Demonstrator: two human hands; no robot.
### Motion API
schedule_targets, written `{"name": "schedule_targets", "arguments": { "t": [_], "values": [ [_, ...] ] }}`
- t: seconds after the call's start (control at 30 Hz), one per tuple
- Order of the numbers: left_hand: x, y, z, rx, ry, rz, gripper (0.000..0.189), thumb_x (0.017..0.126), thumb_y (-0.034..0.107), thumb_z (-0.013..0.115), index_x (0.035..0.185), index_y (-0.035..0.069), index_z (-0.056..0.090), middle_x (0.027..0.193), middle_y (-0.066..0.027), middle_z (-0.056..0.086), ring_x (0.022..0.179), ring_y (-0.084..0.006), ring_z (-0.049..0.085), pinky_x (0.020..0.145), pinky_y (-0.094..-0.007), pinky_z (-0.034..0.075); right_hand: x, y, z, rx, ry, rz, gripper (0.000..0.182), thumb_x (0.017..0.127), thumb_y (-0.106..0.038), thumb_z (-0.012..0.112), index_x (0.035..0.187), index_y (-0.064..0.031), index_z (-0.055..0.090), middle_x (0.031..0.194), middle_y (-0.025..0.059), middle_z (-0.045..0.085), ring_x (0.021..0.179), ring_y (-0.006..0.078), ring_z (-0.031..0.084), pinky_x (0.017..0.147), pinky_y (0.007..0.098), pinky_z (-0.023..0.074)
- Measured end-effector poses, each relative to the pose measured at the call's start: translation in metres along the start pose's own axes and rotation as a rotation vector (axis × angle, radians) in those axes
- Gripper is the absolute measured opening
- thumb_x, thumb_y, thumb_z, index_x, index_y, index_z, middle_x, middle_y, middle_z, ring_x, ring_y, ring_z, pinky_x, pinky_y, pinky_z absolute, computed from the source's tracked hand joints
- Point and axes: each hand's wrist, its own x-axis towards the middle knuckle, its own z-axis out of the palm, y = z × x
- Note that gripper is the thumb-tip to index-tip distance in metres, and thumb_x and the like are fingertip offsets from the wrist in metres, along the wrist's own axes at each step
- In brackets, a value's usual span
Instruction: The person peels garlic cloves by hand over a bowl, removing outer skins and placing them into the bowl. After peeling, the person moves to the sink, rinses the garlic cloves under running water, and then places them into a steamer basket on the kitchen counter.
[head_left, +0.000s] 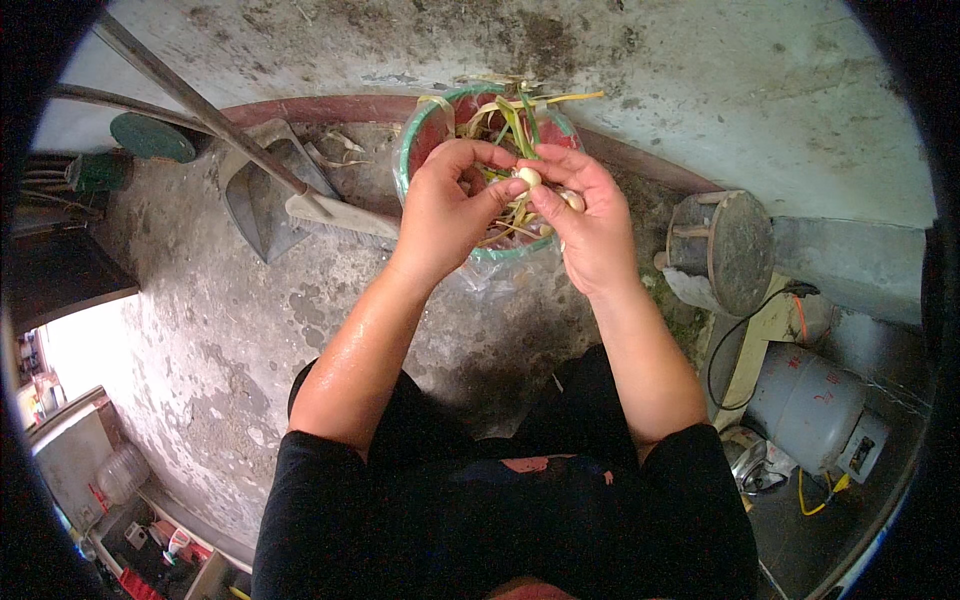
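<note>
Both hands are raised over a green-rimmed bin (405, 142) lined with a clear plastic bag. Between their fingertips is a small pale bulb (529, 177), which looks like garlic or onion. My left hand (457, 202) has thumb and forefinger at its left side. My right hand (589, 210) pinches it from the right, and further pale bulbs (574, 201) show against its palm. Green and yellowish stalks (514, 124) stick up behind the fingers; whether they join the bulb is unclear. Dry leaves and scraps lie in the bin, partly hidden by the hands.
A dustpan (262, 202) and a broom (337, 214) lie left of the bin on the stained concrete floor. A round wooden stool (739, 251) lies on its side at the right, near a grey gas cylinder (810, 405). The wall rises just beyond the bin.
</note>
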Motion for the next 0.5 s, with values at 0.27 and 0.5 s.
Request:
{"name": "schedule_targets", "arguments": {
  "t": [0.27,0.5],
  "values": [
    [0.000,0.004,-0.003,0.016,-0.020,-0.022,0.015,0.075,0.010,0.073,0.082,0.002,0.062,0.075,-0.0009,0.057,0.061,-0.0069,0.047,0.055,-0.0233,0.040,0.002,0.002,-0.006,0.229,-0.017,0.130,0.035,0.083,-0.005,0.064,0.115,-0.0012,0.051,0.107,0.0099,0.060,0.097,0.0146,0.057,0.080,0.0291,0.0508],
    [0.002,0.000,-0.007,0.242,-0.083,0.073,0.010,0.084,0.010,0.064,0.085,0.003,0.057,0.075,0.0027,0.057,0.066,-0.0048,0.051,0.059,-0.0205,0.043,0.004,0.005,-0.015,0.397,0.000,0.240,0.032,0.085,-0.005,0.060,0.116,-0.0062,0.052,0.107,0.0061,0.060,0.095,0.0147,0.059,0.080,0.0285,0.0502]
  ]
}}
